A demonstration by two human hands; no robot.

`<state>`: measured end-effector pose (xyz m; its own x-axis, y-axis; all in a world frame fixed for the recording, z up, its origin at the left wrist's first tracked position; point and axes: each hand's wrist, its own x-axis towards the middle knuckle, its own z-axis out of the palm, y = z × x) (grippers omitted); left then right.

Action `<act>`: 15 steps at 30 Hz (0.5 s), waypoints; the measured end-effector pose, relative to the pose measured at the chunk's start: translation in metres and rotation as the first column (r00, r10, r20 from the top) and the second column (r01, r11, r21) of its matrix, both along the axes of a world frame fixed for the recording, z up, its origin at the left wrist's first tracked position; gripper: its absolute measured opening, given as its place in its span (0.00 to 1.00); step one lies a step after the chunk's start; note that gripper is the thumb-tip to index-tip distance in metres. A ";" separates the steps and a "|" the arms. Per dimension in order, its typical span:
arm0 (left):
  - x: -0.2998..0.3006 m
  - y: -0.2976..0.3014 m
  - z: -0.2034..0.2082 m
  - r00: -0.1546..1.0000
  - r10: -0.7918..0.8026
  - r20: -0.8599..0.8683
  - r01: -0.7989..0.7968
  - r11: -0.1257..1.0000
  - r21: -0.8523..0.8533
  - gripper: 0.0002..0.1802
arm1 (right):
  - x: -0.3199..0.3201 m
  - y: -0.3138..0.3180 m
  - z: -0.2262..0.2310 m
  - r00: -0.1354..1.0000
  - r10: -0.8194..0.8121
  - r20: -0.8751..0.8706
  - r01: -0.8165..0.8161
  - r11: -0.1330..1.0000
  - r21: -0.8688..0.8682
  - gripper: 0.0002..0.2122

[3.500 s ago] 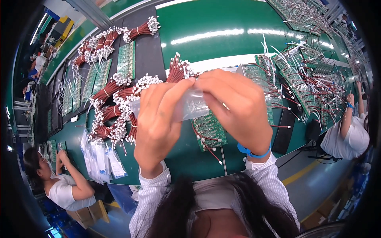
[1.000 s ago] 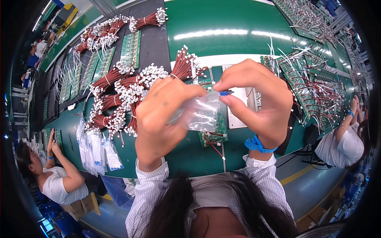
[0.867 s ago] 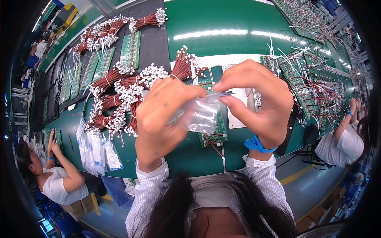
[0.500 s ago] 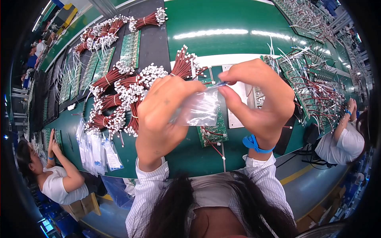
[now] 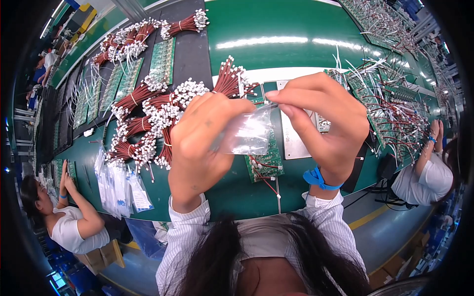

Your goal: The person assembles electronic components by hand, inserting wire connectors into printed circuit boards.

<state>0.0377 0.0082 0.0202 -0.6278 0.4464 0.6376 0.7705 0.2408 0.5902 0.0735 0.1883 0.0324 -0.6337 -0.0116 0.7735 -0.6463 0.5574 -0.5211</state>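
Bag (image 5: 251, 134) (clear plastic), left hand (image 5: 198, 143) and right hand (image 5: 328, 123) clamped on it; wire bundles (image 5: 138, 126), left of bag; circuit board (image 5: 268, 168), beneath bag.

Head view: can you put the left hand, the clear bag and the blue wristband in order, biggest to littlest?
1. left hand, largest
2. clear bag, counting only what shows past the fingers
3. blue wristband, smallest
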 end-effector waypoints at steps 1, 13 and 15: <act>0.000 -0.001 0.000 1.000 0.001 -0.002 -0.001 1.000 0.004 0.16 | 0.000 -0.001 0.000 1.000 0.003 0.000 -0.003 1.000 -0.001 0.08; -0.001 -0.002 0.000 1.000 0.008 -0.008 -0.008 1.000 -0.018 0.17 | -0.002 -0.004 -0.005 0.998 0.036 0.051 -0.037 0.999 0.009 0.07; -0.001 -0.002 0.001 1.000 0.010 -0.006 -0.011 1.000 -0.022 0.17 | 0.000 -0.003 -0.003 0.994 0.055 0.094 -0.054 0.999 -0.005 0.07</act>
<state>0.0371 0.0066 0.0208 -0.6285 0.4538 0.6317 0.7716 0.2616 0.5798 0.0735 0.1858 0.0290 -0.7021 -0.0462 0.7105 -0.6237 0.5213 -0.5824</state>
